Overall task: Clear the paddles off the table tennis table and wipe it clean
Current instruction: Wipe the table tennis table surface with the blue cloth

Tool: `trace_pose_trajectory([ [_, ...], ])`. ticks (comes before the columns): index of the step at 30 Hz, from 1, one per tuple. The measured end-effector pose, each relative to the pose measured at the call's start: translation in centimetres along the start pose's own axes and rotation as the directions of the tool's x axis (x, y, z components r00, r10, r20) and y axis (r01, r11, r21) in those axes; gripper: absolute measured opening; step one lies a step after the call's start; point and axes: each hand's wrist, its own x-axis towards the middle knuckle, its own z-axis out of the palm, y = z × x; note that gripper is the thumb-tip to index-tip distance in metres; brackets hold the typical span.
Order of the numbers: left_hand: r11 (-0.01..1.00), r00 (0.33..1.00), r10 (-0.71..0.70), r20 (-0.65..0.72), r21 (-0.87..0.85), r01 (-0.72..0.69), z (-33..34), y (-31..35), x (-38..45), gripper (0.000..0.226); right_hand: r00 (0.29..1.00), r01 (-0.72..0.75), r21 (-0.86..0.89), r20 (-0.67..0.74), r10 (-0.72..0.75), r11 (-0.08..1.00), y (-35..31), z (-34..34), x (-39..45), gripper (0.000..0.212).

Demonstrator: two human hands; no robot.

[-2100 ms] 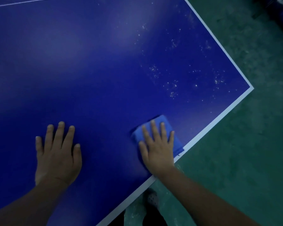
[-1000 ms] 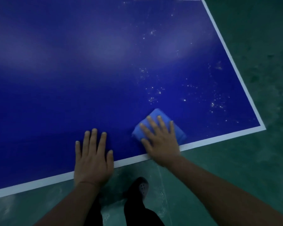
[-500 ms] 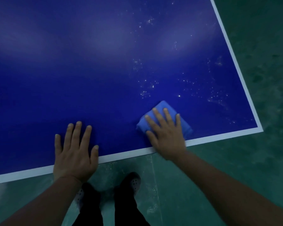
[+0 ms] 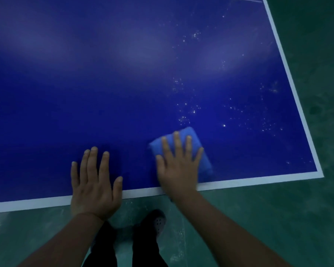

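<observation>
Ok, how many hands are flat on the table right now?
2. The left hand rests flat near the table edge; the right hand presses the blue cloth beside it.

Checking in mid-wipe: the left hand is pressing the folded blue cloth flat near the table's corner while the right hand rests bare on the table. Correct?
Not quite: the hands are swapped. The head view shows the right hand pressing the folded blue cloth flat near the table's corner, while the left hand rests bare on the table.

head cam | faces down | near table corner [image 4: 316, 173] (1 view)
</observation>
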Motion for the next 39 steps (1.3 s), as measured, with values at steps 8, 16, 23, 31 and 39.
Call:
trace_pose_trajectory([
  [8,0.999,0.998,0.028,-0.057,-0.019,-0.029,0.4,-0.4,0.0,0.07,0.997,0.071,-0.056,-0.016,-0.072,0.996,0.0,-0.3,10.3,0.056],
  [16,0.998,0.999,0.049,0.016,0.041,-0.049,0.4,-0.4,0.2,0.065,0.783,-0.611,0.111,-0.057,0.619,0.784,11.9,-3.6,8.7,0.059],
  [23,0.996,0.997,0.048,0.054,0.069,-0.052,0.0,-0.3,0.2,0.066,0.952,0.305,-0.086,0.009,-0.305,0.949,6.1,-0.5,0.6,0.056],
  [31,0.997,0.997,0.045,0.063,0.059,-0.049,-0.3,-0.1,0.1,0.066,0.784,-0.618,0.076,-0.005,0.62,0.782,14.8,-3.8,5.8,0.06],
  [39,0.999,0.996,0.021,0.088,0.022,-0.023,-1.0,0.2,0.6,0.068,0.993,0.097,-0.011,0.062,-0.096,0.995,1.6,-1.0,1.6,0.06],
])
